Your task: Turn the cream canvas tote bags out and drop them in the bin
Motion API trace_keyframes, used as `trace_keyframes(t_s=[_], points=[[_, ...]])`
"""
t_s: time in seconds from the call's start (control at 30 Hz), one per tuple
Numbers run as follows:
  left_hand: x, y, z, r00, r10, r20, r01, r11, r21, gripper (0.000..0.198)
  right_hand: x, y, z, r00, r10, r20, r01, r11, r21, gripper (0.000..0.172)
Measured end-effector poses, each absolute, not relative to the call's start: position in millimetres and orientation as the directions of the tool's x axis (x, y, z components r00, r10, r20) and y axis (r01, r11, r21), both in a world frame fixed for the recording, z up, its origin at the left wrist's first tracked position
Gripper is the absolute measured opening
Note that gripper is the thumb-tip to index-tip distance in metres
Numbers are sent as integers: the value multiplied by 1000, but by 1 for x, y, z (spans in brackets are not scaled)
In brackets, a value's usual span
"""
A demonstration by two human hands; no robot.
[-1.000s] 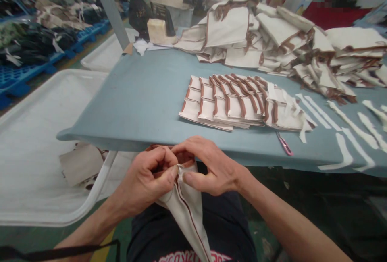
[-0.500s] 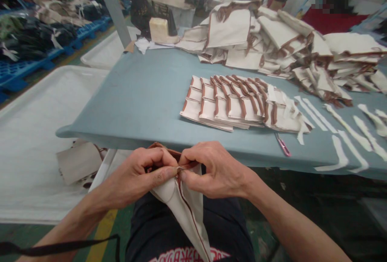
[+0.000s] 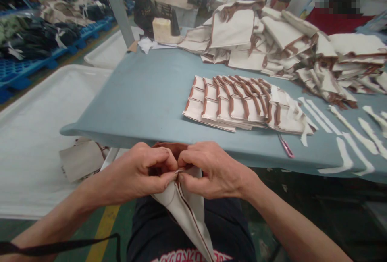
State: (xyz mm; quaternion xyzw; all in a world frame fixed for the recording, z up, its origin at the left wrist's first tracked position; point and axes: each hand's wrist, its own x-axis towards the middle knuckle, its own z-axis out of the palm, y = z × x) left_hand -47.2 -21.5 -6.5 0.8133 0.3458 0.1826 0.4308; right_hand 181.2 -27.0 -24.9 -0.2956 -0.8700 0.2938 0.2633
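Between my two hands hangs a cream fabric piece [image 3: 193,209] with a dark brown seam down its length and brown material at its top opening. My left hand [image 3: 151,171] pinches its upper edge between thumb and fingers. Right beside it, my right hand [image 3: 208,169] pinches the same edge, the fingertips of both hands nearly touching. The piece's lower end hangs over my dark clothing. What exactly lies between the fingertips is too small to make out.
On the blue-covered table [image 3: 145,88] lie overlapping cream pieces with brown edging [image 3: 223,105], a pink-handled small tool [image 3: 286,147] and white strips [image 3: 344,157]. A large pile of cream pieces [image 3: 232,32] rises behind. White bins [image 3: 45,133] stand at left.
The view has shifted slightly, moving the table a little to the right in the picture. Both hands keep pinching the fabric edge, with small finger movements only.
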Motion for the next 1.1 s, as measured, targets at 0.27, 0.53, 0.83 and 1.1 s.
trace_keyframes(t_s=[0.27, 0.53, 0.83, 1.1], points=[[-38, -17, 0, 723, 691, 22, 520, -564, 641, 17, 181, -27, -21, -682, 700, 212, 505, 661, -555, 12], [-33, -21, -8, 776, 591, 220, 444, -759, 477, 22, 177, -29, -8, -587, 809, 16, 606, 452, -654, 12], [-40, -15, -45, 844, 346, 410, 260, -932, 252, 26, 183, -47, -31, -463, 877, -131, 97, -96, -991, 21], [-28, -12, -41, 788, 247, 564, 229, -968, 104, 25, 190, -49, -32, -506, 849, -152, -92, -229, -969, 35]])
